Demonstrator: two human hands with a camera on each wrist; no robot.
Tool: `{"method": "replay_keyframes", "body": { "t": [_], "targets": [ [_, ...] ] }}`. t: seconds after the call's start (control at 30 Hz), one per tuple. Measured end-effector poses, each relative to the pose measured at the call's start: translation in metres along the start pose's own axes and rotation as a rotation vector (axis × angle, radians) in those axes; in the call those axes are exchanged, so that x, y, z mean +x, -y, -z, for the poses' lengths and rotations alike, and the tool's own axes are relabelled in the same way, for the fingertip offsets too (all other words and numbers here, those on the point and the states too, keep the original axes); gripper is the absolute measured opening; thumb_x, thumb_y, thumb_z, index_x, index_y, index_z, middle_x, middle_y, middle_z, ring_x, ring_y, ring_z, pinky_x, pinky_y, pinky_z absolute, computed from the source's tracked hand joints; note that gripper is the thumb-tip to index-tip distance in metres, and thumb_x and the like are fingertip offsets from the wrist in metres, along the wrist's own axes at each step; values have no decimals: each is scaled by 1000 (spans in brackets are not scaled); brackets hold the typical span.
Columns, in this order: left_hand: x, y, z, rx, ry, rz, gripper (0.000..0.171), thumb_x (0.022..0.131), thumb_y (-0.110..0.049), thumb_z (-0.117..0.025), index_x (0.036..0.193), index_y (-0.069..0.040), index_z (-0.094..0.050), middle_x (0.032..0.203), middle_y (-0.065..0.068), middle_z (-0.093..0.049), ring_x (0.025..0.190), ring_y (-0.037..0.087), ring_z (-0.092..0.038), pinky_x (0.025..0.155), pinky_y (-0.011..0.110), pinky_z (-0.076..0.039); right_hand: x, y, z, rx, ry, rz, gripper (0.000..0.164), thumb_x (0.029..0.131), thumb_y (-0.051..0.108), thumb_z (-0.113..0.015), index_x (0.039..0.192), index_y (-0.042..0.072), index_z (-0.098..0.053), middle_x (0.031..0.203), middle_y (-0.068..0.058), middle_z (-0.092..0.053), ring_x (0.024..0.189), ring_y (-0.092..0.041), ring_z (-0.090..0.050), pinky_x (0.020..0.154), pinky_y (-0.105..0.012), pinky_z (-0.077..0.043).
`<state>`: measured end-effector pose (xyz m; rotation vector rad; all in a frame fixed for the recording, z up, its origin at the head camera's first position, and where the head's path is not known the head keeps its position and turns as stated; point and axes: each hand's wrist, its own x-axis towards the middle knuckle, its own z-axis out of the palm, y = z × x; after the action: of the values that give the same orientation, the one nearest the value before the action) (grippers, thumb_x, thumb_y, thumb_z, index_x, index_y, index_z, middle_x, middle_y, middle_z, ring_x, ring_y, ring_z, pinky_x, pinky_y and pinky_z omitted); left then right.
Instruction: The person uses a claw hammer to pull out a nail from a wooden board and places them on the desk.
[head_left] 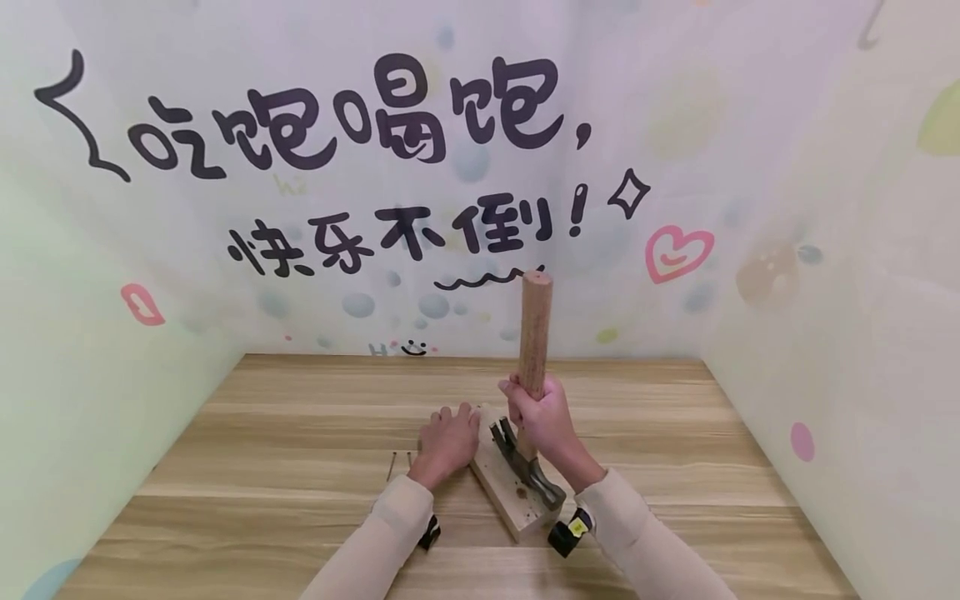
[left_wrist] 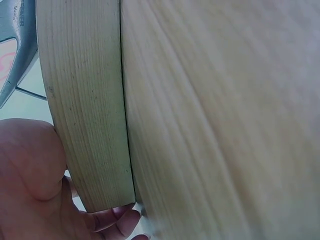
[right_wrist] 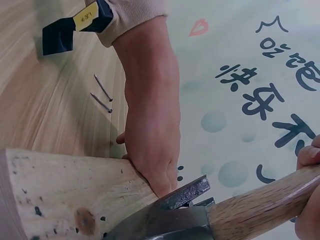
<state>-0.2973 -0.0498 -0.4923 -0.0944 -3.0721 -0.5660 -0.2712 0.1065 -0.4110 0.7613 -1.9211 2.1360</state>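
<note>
My right hand (head_left: 553,423) grips the wooden handle of a claw hammer (head_left: 536,333) low down, near its head. The handle points upward, and the dark metal head lies along the top of a thick wooden block (head_left: 495,473). A thin nail (left_wrist: 31,93) shows between the hammer's claw and the block in the left wrist view. My left hand (head_left: 448,440) holds the block's far end, its fingers (left_wrist: 120,227) curled round the end face. Several dark holes and a brown knot (right_wrist: 85,221) mark the block's upper face.
Two loose nails (right_wrist: 102,87) lie on the wood-grain table (head_left: 285,433), left of my left hand. A printed wall (head_left: 337,208) with black lettering stands behind the table. Black devices (head_left: 572,533) are strapped at both wrists over light sleeves.
</note>
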Motion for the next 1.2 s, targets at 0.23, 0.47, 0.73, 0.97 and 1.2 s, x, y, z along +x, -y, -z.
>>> {"method": "replay_keyframes", "body": {
  "t": [0.23,0.47,0.73,0.97,1.2],
  "targets": [
    [0,-1,0,24,-19,-3,44,101,-41,-29,124,-11,-51,104,19,-55,98,35,-51,75,53,-42,1,2,3,17,-1,-6,29,92,15,-58,78,-7,-47,47,-16,-36,39,-11,-36,37,-25,-27],
    [0,-1,-2,69,-45,-20,43,101,-41,-30,120,-11,-53,98,18,-56,94,34,-51,75,52,-41,3,5,7,30,-75,-24,26,91,11,-58,78,-8,-48,45,-8,-40,37,-15,-37,36,-27,-28],
    [-1,-1,-3,79,-60,-12,42,101,-41,-30,118,-11,-53,96,16,-56,93,34,-52,73,51,-41,6,8,9,41,-83,-28,27,91,8,-57,74,-9,-46,45,-11,-39,38,-16,-37,37,-30,-29],
    [-2,1,-2,77,-86,-21,42,100,-41,-33,117,-8,-53,95,16,-56,92,33,-53,72,50,-43,11,19,9,55,-74,-22,24,90,3,-55,71,-5,-43,45,-7,-38,39,-17,-35,39,-29,-30],
    [-3,3,-1,92,-151,-38,37,99,-37,-38,113,-7,-55,97,17,-58,90,32,-54,71,49,-45,15,32,11,89,-50,4,25,90,5,-56,71,-1,-41,45,-2,-38,39,-17,-34,38,-29,-30]
  ]
}}
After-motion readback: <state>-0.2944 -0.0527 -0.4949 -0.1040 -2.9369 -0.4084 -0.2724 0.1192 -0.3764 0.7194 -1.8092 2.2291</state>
